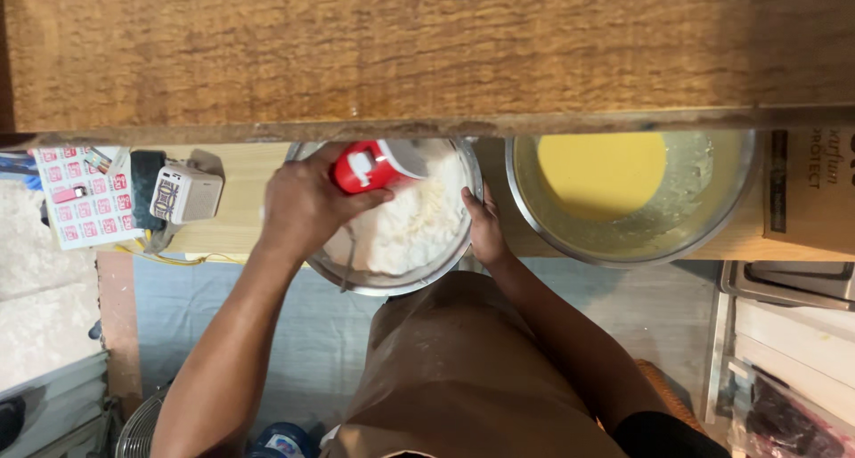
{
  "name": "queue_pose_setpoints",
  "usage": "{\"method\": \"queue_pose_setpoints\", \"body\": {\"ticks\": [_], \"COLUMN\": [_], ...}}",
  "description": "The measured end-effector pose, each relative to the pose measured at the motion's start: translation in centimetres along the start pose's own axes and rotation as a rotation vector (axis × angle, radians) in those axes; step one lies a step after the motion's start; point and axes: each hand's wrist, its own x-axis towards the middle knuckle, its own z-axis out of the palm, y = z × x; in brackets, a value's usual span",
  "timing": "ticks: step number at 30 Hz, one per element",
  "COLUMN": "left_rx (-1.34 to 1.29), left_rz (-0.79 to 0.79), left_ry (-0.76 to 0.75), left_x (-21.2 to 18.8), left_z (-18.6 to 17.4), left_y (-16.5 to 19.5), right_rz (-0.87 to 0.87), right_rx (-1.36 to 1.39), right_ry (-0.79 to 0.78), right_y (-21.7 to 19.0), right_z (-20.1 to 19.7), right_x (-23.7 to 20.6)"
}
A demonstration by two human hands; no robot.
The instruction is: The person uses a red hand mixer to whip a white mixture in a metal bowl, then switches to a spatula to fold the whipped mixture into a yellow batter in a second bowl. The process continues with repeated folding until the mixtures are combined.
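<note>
My left hand (303, 204) grips a red and white hand mixer (378, 166) over a steel bowl (392, 284) filled with white whipped cream (410, 226). The mixer's beaters are down in the cream. My right hand (485, 226) holds the bowl's right rim. A second, larger steel bowl (623, 249) with yellow batter (601, 168) stands to the right, touching neither hand.
A wooden shelf (427, 53) overhangs the top of the view and hides the far counter. A white power adapter (185, 193) and a red-and-white patterned sheet (85, 195) lie at the left. A cardboard box (810, 191) and steel trays (788, 284) sit at right.
</note>
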Motion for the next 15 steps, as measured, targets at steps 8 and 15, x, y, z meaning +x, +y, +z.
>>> {"method": "queue_pose_setpoints", "body": {"ticks": [8,15], "left_rx": [0.209,-0.132], "left_rz": [-0.242,-0.065], "left_ry": [-0.268,-0.234], "left_x": [-3.1,-1.8], "left_z": [-4.1,-0.7], "left_y": [-0.6,0.2], "right_rz": [-0.007,-0.087], "right_rx": [0.024,-0.12], "right_ry": [-0.002,-0.007], "right_y": [-0.4,-0.1], "right_z": [0.7,0.2], "right_x": [0.2,0.2]}}
